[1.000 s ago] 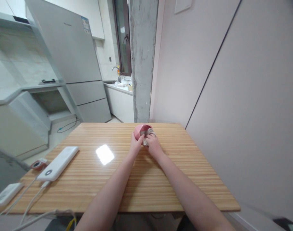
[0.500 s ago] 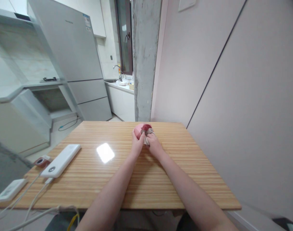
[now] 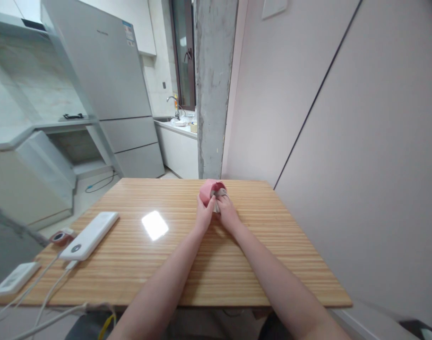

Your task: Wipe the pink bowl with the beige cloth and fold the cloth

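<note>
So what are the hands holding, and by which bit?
The left hand holds a pink bowl-shaped thing by its near left side. The right hand holds a pale cloth at its opening; which part it grips is hidden.

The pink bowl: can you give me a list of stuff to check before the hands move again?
1. Left hand holding the pink bowl: ok.
2. Right hand holding the cloth at the bowl's opening: ok.
3. White power bank well apart from both hands: ok.
4. White cables away from the bowl: ok, they lie at the near left.
5. Inside of the bowl clean: cannot tell, mostly hidden.
6. Bowl touching the table: cannot tell, hands block it.
</note>
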The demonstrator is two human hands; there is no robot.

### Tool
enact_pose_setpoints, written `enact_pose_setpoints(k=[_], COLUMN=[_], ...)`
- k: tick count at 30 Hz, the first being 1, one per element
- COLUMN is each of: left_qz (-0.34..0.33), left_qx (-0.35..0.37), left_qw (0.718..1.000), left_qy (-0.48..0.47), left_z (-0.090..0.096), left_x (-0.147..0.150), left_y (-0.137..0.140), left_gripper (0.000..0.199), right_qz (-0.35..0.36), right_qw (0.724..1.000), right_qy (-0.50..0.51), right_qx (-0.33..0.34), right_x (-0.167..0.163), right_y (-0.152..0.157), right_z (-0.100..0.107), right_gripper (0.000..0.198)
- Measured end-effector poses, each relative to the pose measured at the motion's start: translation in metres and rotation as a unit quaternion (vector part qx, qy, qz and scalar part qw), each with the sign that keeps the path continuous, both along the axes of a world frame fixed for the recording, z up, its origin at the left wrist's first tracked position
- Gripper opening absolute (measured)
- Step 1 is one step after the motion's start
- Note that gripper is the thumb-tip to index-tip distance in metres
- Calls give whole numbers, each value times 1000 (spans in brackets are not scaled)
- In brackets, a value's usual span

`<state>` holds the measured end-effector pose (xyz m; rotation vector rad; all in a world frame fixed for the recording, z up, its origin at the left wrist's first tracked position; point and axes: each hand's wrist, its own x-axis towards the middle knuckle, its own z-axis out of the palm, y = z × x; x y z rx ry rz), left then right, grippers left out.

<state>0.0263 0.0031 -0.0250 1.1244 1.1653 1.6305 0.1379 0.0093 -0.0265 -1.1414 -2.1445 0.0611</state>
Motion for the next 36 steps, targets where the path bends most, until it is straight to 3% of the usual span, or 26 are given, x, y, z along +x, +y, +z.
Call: enact_pose_setpoints(k=[5,9,17,21,24,28,31,36], left_qz=[50,53,24,20,4,-23,-60,-17], left_qx=[14,-21,-46,-40,-39,-65,-44,-15], left_qw=[996,987,998,999,999,998,997,999], left_qy=[74,147,-22,1,30,0,-36,-37], left_z=[6,12,-14,-10,-3,-1,-7,-7], left_x=[-16,-34,-19,-34,-46,-39,-24,-31], left_y=[1,6,24,28,29,24,21,24], left_gripper=[47,42,56,42,48,64,67,56], right_qz=[26,19,-33,40,77,29,-1,41], right_qw=[999,997,996,997,995,994,996,998], right_qy=[-29,-80,-77,-64,-69,-106,-92,-55], right_qx=[-4,5,-3,-2,0,1,-4,-14], right_x=[-3,-5,-9,-7,-5,-5,-6,-8], right_y=[-5,-12,-18,-18,-18,-17,-15,-14], right_z=[8,16,16,21,25,23,18,17], right_gripper=[27,18,17,11,10,13,17,10])
